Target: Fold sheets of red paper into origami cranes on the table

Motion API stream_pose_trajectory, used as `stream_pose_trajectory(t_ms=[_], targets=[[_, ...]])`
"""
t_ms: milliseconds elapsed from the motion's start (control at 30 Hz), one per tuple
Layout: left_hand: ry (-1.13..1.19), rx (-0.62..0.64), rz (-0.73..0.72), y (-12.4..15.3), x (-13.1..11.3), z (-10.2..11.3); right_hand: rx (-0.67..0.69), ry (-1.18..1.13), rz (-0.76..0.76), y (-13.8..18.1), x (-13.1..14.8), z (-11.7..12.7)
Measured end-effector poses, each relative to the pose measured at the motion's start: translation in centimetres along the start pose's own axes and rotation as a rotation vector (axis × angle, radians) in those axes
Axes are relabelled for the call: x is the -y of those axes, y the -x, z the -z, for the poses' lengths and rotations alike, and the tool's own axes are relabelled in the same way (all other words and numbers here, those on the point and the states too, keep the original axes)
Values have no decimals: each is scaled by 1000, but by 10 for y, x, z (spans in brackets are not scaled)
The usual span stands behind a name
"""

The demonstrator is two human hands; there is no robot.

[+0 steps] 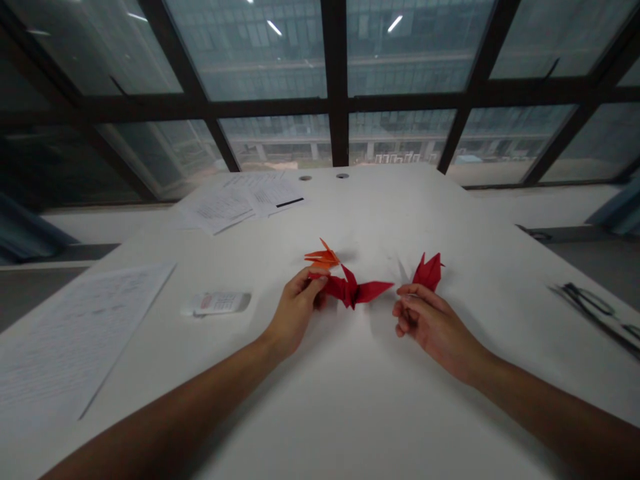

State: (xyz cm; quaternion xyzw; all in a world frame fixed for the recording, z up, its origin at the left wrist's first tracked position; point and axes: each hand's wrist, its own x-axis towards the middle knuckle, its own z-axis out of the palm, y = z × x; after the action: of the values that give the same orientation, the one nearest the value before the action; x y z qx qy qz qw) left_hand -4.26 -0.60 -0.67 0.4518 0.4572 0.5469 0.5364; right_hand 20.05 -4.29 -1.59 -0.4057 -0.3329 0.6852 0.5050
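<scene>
A red origami crane [352,289] with spread wings is held a little above the white table, near its middle. My left hand [296,308] is closed on the crane's left wing, pinching it between thumb and fingers. Just off the right wing tip is my right hand [429,321], its fingers loosely curled and slightly apart, with nothing visible in them. Behind my left hand sits an orange origami crane [324,257]. Another red origami piece [428,272] stands behind my right hand, partly hidden by it. Beside that piece a pale, pointed paper shape [401,270] shows faintly.
The white table [320,427] reaches toward large windows. A white correction-tape-like item [220,303] lies left of my left hand. Printed sheets [85,333] cover the left side, with more papers [240,203] farther back. Black-framed glasses [595,307] rest at the right edge.
</scene>
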Motion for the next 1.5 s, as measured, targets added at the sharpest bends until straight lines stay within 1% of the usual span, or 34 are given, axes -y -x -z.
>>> stream_pose_trajectory(t_ms=[133,200,267,367,433,500,567,633,700,767,833,900,933,1000,1033,1100,1200,1267,1333,1400,1500], targets=[[78,-19,48,0,-5,-1,10,-10,6,-1,-3,2],[75,4,55,3,-7,-2,21,-11,15,-1,-4,2],[5,115,61,9,-8,-2,23,-6,18,-1,-3,1],[-172,389,45,19,-6,-2,20,14,19,0,-2,0],[-270,523,14,25,-4,-2,27,29,32,0,-3,0],[-344,591,-30,30,-3,-1,43,47,52,0,-4,1],[-422,609,-80,33,-2,-1,69,71,73,-1,-8,3],[-509,580,-129,33,-2,0,89,124,94,-2,-11,6],[-604,487,-198,28,-4,1,96,216,122,-3,-14,8],[-706,328,-314,17,-6,6,107,324,156,-2,-16,9],[-814,121,-484,2,-9,16,136,413,188,2,-16,7],[-965,-9,-637,-17,-9,29,176,522,217,9,-15,4],[-1056,-52,-676,-25,-8,36,205,609,235,12,-14,1],[-1233,-76,-714,-41,-4,47,284,815,324,18,-12,-3],[-1288,-66,-708,-46,-2,52,329,904,376,20,-11,-4],[-1289,-61,-690,-54,1,56,396,1013,470,23,-11,-7],[-1208,-121,-690,-54,-2,52,403,1060,513,23,-12,-7],[-1162,-167,-716,-50,-9,47,382,1056,493,23,-13,-7],[-1110,-186,-738,-43,-15,41,369,1038,472,23,-14,-7],[-1067,-169,-746,-36,-17,37,367,1035,475,23,-13,-7],[-1061,-98,-729,-32,-10,35,368,1072,508,24,-12,-7]])
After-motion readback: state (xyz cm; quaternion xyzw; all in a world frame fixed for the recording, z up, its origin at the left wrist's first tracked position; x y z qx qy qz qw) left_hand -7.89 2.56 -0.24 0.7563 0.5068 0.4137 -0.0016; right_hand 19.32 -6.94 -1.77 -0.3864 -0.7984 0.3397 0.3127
